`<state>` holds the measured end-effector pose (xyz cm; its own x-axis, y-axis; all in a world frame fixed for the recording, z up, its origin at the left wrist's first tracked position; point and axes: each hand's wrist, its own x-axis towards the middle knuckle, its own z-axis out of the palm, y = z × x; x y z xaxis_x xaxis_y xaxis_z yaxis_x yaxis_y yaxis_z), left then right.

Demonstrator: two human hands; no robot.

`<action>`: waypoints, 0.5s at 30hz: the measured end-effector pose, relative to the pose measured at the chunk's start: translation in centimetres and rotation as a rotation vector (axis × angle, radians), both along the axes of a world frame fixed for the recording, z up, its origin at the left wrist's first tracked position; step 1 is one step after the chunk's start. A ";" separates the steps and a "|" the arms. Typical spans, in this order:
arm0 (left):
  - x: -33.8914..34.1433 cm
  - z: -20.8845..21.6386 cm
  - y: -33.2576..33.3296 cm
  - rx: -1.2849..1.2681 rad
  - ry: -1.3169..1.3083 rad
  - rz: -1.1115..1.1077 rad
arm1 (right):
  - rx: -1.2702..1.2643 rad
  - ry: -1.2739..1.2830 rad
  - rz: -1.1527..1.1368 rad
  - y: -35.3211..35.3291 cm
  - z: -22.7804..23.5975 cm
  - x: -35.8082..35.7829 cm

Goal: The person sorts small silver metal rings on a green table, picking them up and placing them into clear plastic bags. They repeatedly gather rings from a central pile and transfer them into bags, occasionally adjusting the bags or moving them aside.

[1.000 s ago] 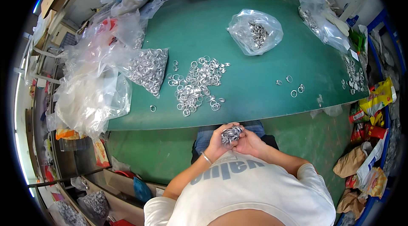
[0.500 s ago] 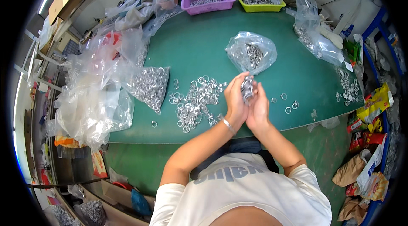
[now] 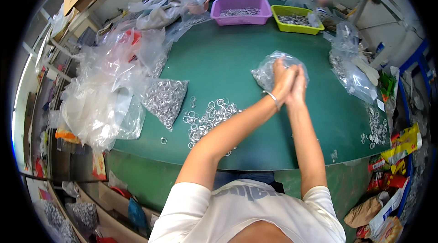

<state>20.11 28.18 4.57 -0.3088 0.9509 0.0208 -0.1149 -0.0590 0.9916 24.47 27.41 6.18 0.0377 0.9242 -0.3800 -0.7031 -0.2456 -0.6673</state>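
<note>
The 2 hands have travelled forward since half a second ago, from short of the clear bag (image 3: 262, 75) to over it. That bag lies on the green table (image 3: 219, 62) directly beneath them, its film spreading out past the fingers. The left hand (image 3: 284, 78) and right hand (image 3: 299, 85) are pressed together, probably so nothing slips between; I can't tell whether they hold anything. Nearer the body, left of the hands, loose rings (image 3: 207, 122) lie spread, perhaps for easy scooping. Beyond the hands stand 2 tubs, purple (image 3: 240, 19) and lime (image 3: 299, 28).
</note>
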 end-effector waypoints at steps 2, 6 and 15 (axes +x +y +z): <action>0.2 -1.3 0.6 0.018 0.177 0.049 | -0.007 -0.044 0.052 -0.4 1.0 0.0; 1.4 0.1 -4.4 0.132 0.171 0.103 | 0.103 -0.373 0.101 -2.1 0.1 1.1; -9.5 0.6 -17.6 0.153 0.260 -0.189 | 0.611 -0.530 -0.067 -10.3 -2.2 0.0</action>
